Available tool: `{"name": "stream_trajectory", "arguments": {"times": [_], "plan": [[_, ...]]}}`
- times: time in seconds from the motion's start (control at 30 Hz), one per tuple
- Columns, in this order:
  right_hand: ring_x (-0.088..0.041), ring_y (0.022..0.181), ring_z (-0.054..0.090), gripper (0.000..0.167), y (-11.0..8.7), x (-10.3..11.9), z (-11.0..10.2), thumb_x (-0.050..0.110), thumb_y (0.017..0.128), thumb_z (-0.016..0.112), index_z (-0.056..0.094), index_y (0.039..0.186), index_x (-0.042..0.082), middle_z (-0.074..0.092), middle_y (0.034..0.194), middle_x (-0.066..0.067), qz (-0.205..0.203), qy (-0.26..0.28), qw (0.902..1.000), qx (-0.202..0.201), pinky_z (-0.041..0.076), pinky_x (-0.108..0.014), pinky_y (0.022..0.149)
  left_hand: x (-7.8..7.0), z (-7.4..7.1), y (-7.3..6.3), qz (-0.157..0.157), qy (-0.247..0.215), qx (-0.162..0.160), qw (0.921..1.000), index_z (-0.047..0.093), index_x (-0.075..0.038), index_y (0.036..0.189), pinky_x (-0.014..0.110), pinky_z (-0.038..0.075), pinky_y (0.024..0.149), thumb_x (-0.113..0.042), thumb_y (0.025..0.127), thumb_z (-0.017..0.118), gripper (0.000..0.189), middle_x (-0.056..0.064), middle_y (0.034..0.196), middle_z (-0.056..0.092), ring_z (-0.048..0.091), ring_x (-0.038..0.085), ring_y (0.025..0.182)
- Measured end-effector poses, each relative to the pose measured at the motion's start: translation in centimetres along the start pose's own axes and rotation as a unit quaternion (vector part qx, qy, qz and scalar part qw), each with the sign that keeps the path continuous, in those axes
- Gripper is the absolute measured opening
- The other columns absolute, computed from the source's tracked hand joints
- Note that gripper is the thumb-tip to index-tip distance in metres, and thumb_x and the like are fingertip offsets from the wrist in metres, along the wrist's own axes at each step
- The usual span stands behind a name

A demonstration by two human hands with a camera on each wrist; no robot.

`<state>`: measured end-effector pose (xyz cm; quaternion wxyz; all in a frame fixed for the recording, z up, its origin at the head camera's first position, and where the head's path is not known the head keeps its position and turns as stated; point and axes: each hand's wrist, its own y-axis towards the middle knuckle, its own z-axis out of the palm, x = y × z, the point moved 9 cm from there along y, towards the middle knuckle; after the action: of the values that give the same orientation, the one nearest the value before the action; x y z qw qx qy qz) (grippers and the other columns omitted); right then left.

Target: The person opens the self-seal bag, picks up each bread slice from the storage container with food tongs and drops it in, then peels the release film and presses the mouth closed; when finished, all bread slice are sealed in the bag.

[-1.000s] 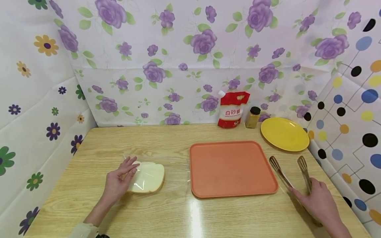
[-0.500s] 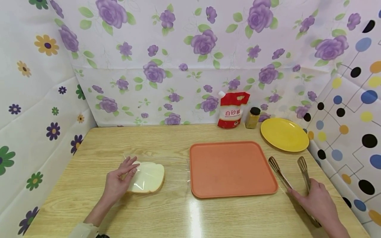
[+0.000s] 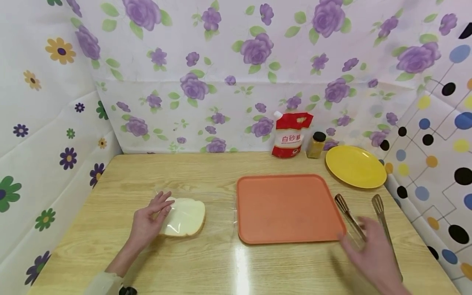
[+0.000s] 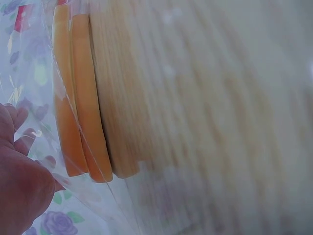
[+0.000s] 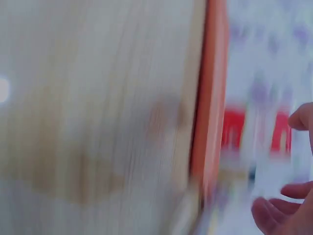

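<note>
Slices of bread (image 3: 189, 217) lie in a clear plastic bag (image 3: 219, 203) on the left of the table. My left hand (image 3: 150, 218) pinches the bag's film beside the bread, thumb and fingers together. Two orange-edged slices (image 4: 88, 107) stand out through the film in the left wrist view. On the right, my right hand (image 3: 372, 256) hovers over metal tongs (image 3: 383, 219) with slotted heads, its fingers spread and holding nothing. The hand hides part of the tongs. In the right wrist view its fingers (image 5: 269, 215) are apart.
An orange tray (image 3: 287, 209) lies between the bread and the tongs. Behind it stand a red and white sugar pouch (image 3: 289, 137) and a black-capped spice jar (image 3: 316, 145). A yellow plate (image 3: 355, 166) leans at the back right. Patterned cloths surround the table.
My right hand has let go of the tongs and moved left, towards the tray's near right corner. The tongs stay on the table. My left hand keeps its pinch on the bag.
</note>
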<state>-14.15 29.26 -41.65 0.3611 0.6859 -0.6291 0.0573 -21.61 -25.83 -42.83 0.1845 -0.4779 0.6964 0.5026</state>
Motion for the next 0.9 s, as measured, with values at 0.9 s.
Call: {"name": "stream_trajectory", "arguments": {"times": [0.9], "plan": [[-0.042, 0.113, 0.061, 0.063, -4.6, 24.3, 26.2, 0.009, 0.1, 0.063, 0.023, 0.132, -0.028, 0.049, 0.118, -0.032, 0.376, 0.63, 0.6301, 0.253, 0.053, -0.038, 0.094, -0.2, -0.2, 0.1, -0.003, -0.011, -0.004, 0.9999, 0.075, 0.005, 0.102, 0.06, 0.026, 0.11, 0.011, 0.087, 0.07, 0.017, 0.024, 0.125, 0.063, 0.046, 0.038, 0.132]]}}
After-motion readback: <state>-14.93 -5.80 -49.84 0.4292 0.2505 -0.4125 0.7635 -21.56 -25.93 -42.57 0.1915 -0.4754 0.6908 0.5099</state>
